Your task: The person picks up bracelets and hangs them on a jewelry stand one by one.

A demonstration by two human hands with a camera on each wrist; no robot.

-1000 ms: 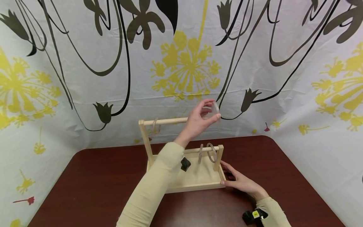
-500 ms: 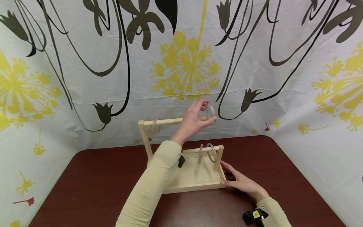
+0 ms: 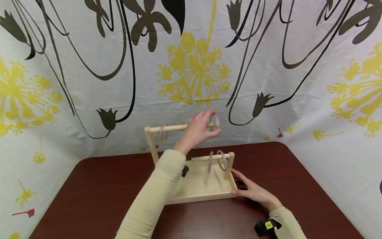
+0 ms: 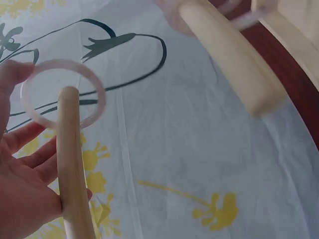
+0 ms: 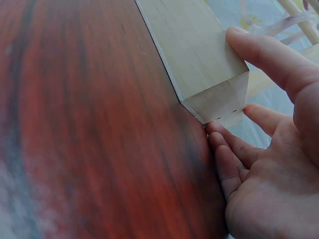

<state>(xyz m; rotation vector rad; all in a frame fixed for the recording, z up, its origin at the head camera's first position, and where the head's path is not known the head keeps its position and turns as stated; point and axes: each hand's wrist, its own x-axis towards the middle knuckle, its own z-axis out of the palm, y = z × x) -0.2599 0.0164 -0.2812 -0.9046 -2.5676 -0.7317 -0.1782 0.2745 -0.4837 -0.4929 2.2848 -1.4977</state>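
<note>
My left hand (image 3: 197, 132) pinches a clear, pinkish bangle (image 4: 101, 94) between thumb and fingertips at the free right end of a wooden stand's upper bar (image 3: 173, 128). Seen from the left wrist, the bar's rounded tip overlaps the middle of the ring. My right hand (image 3: 257, 193) grips the right end of the stand's tray (image 3: 206, 189), thumb on the front corner and fingers against the end face (image 5: 219, 99). Two similar bangles, one of them the left bangle (image 3: 210, 162), hang on the lower bar (image 3: 203, 158). More clear ring (image 3: 161, 133) shows near the upper bar's left post.
The stand sits on a dark red-brown table (image 3: 113, 186). Behind it hangs a pale curtain (image 3: 191, 79) with yellow and dark plant prints. The left post (image 3: 152, 146) and the right post (image 3: 229, 167) carry the bars. My left forearm covers the tray's left part.
My left hand has moved left and down with the bangle, from beyond the upper bar's end to around its tip. The right hand stays at the tray.
</note>
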